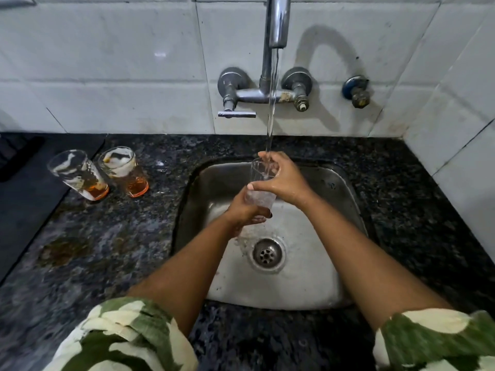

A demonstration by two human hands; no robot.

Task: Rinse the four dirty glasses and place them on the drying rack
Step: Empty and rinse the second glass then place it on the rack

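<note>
I hold a clear glass (261,195) upright over the steel sink (308,277), under the running stream from the tap (278,22). My left hand (245,212) grips its base. My right hand (281,178) wraps around its rim, fingers reaching into the mouth where the water lands. Two dirty glasses with orange liquid and white residue stand on the dark granite counter to the left: one (80,175) at the edge of a black mat, the other (126,171) right beside it.
A black mat (29,188) covers the counter's far left. A brownish stain (63,250) marks the granite near the sink. The lever handle (237,114) sticks out below the wall mixer. White tiled walls close the back and right side.
</note>
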